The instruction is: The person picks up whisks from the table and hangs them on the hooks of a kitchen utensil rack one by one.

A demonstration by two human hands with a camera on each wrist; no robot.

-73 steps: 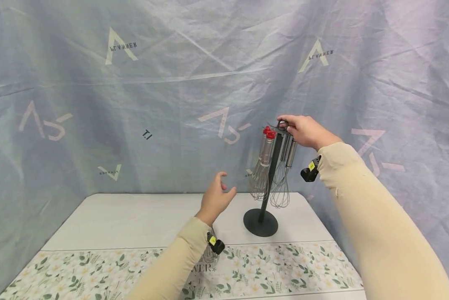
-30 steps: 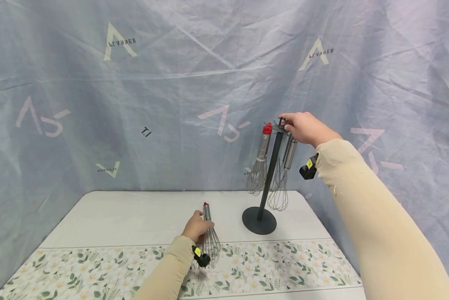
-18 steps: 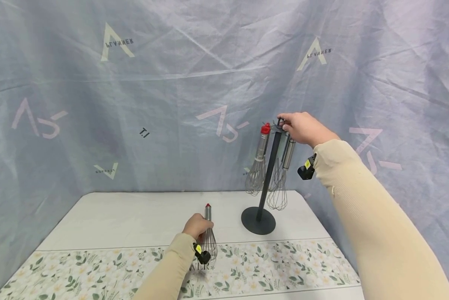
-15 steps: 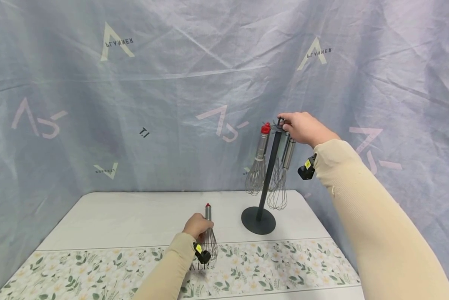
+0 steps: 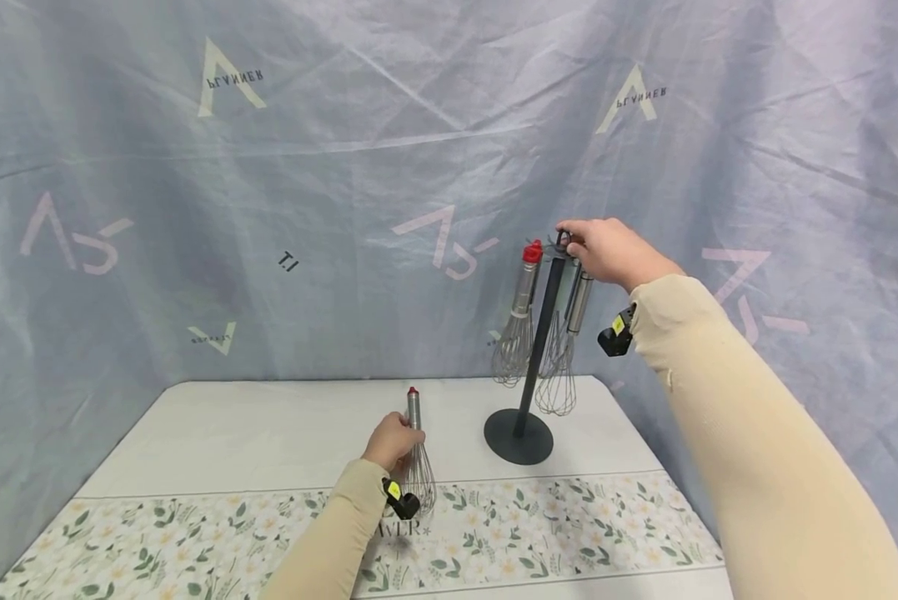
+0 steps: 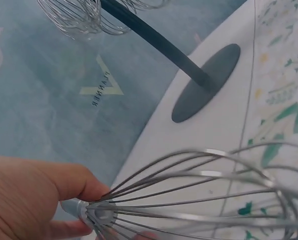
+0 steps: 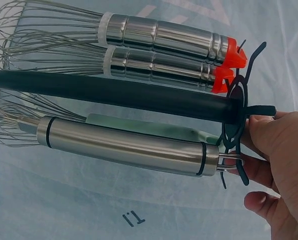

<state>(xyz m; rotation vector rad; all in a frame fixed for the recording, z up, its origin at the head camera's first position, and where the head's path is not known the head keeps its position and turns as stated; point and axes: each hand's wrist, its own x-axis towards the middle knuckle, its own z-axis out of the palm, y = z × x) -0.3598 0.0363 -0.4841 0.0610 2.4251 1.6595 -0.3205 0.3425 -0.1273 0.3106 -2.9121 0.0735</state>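
My left hand (image 5: 393,440) grips a wire whisk (image 5: 414,410) with a steel handle and a red end, where the handle meets the wires. The red end points up, the wires down over the table. In the left wrist view the wire loops (image 6: 209,174) fan out beyond my thumb. My right hand (image 5: 621,252) pinches the loop on top of a dark whisk stand (image 5: 542,333). In the right wrist view, two red-ended whisks (image 7: 164,37) hang on one side. A steel-handled whisk (image 7: 126,145) and a pale green handle (image 7: 151,127) hang on the other.
The stand's round base (image 5: 519,450) rests on a white table (image 5: 283,433) with a floral strip (image 5: 569,533) along its front. Curved hooks (image 7: 255,61) stick out around the stand's top. Behind hangs a grey-blue curtain (image 5: 328,317).
My left hand has come down from beside the stand, taken hold of the whisk on the table and tilted it, red end up. My right hand has kept its hold on the loop.
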